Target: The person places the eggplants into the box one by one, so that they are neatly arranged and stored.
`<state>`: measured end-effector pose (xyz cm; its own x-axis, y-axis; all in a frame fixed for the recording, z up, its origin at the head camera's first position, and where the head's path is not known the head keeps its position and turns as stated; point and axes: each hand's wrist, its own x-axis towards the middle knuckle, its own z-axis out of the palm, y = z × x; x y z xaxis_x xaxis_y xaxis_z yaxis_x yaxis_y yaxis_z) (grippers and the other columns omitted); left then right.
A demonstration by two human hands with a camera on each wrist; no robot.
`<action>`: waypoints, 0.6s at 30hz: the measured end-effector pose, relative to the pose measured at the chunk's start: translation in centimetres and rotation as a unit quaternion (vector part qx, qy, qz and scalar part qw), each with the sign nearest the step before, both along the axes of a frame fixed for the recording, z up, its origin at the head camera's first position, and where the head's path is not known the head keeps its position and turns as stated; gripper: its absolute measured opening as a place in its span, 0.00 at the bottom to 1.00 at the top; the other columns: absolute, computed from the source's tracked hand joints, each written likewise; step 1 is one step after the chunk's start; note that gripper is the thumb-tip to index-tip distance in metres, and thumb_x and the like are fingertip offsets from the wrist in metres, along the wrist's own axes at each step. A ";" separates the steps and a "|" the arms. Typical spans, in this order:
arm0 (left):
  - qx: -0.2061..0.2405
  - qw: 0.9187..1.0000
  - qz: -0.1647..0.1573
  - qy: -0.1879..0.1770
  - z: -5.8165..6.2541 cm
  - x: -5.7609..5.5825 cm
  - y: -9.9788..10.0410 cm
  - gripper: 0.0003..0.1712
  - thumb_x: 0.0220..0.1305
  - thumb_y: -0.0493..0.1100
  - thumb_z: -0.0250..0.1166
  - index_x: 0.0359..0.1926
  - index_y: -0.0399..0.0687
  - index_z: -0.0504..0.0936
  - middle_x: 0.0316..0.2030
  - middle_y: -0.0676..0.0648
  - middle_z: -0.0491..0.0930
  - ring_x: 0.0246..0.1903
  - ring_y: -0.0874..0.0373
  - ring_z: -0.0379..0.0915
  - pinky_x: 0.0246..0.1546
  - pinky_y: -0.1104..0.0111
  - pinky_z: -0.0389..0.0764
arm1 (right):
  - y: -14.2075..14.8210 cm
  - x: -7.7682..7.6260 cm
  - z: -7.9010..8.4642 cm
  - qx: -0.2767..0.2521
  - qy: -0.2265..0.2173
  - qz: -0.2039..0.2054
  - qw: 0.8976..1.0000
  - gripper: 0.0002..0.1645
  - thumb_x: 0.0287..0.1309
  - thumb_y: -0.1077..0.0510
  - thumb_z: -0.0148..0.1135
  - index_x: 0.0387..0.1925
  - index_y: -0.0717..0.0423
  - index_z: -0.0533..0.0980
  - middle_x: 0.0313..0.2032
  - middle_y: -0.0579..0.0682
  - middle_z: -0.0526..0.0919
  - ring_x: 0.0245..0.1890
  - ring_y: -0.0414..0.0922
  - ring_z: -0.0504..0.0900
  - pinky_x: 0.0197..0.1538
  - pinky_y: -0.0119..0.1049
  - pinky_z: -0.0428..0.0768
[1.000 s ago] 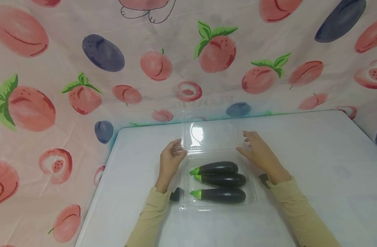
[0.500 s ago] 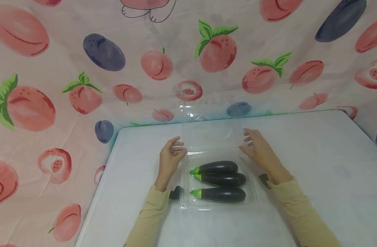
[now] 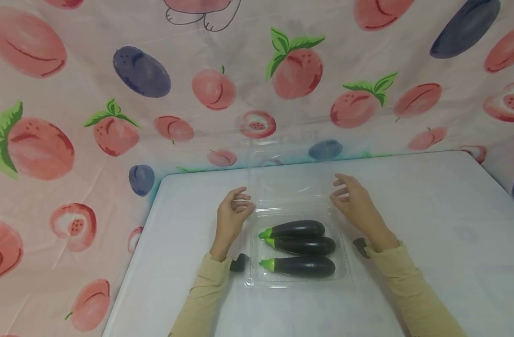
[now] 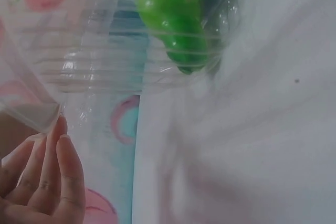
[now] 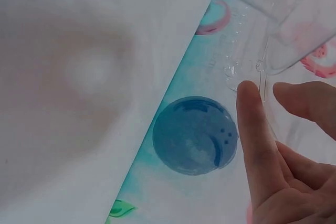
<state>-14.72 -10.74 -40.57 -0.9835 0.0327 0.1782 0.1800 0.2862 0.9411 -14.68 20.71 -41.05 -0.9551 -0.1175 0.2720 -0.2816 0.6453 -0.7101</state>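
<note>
A clear plastic clamshell box (image 3: 345, 264) lies with its lid (image 3: 290, 185) raised at the back. Inside it rest three eggplants: the back one (image 3: 301, 228), the middle one (image 3: 303, 245) and the front one (image 3: 305, 266), green stem ends to the left. Beside the lid's lower left corner is my left hand (image 3: 231, 222), fingers loosely bent, fingertips right at the plastic edge in the left wrist view. On the other side, my right hand (image 3: 360, 208) is close to the lid's edge. A gap shows between its thumb (image 5: 304, 100) and forefinger (image 5: 253, 135).
A white table (image 3: 189, 201) bears the box. Fruit-printed cloth (image 3: 257, 56) hangs behind and down the left side. Dark wrist mounts (image 3: 238, 263) show at the sleeve cuffs.
The lid leans a little farther back, and the bright glare on it is gone. My right hand has shifted slightly right; the left hand has barely moved. The eggplants stay put.
</note>
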 end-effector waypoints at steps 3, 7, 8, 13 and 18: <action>0.010 1.000 -0.007 -0.007 0.1 -0.1 -0.2 0.28 0.59 0.26 0.67 0.60 0.30 0.73 0.47 0.30 0.80 0.47 0.39 0.81 0.50 0.53 0.83 | 0.0 -0.1 0.0 0.001 -0.001 -0.003 1.000 0.32 0.62 0.71 0.59 0.67 0.71 0.62 0.51 0.68 0.75 0.45 0.64 0.82 0.49 0.57 0.83; 0.016 1.000 -0.008 -0.014 -0.5 -0.6 -0.4 0.27 0.58 0.26 0.68 0.59 0.29 0.73 0.46 0.30 0.80 0.46 0.39 0.81 0.50 0.55 0.83 | 0.1 -0.2 -0.3 0.001 0.003 -0.006 1.000 0.32 0.61 0.71 0.59 0.66 0.71 0.63 0.50 0.67 0.76 0.44 0.63 0.83 0.48 0.56 0.83; 0.019 1.000 -0.008 -0.017 -1.0 -0.8 -0.5 0.27 0.58 0.26 0.68 0.59 0.28 0.73 0.47 0.30 0.80 0.47 0.39 0.81 0.50 0.55 0.83 | 0.1 -0.2 -0.3 -0.001 0.005 -0.005 1.000 0.33 0.61 0.71 0.60 0.66 0.71 0.62 0.50 0.67 0.76 0.44 0.63 0.83 0.48 0.56 0.83; 0.032 0.999 -0.002 -0.017 -3.1 -1.9 -0.8 0.27 0.57 0.27 0.69 0.57 0.29 0.73 0.47 0.31 0.80 0.47 0.40 0.80 0.50 0.59 0.83 | 0.1 -0.1 -0.3 -0.014 0.008 -0.010 1.000 0.32 0.61 0.71 0.60 0.65 0.70 0.63 0.49 0.66 0.76 0.44 0.62 0.83 0.48 0.55 0.83; 0.038 0.999 0.002 -0.010 -3.6 -2.1 -1.0 0.25 0.56 0.29 0.71 0.54 0.36 0.75 0.45 0.36 0.82 0.45 0.46 0.82 0.46 0.68 0.83 | 0.0 -0.1 -0.2 -0.027 0.003 -0.013 1.000 0.31 0.60 0.72 0.61 0.64 0.70 0.64 0.48 0.66 0.77 0.44 0.61 0.83 0.48 0.54 0.83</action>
<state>-16.83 -11.70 -44.18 -0.9869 0.0169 0.1603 0.1601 0.2144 0.9635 -14.75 20.76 -41.25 -0.9559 -0.0769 0.2834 -0.2695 0.6130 -0.7427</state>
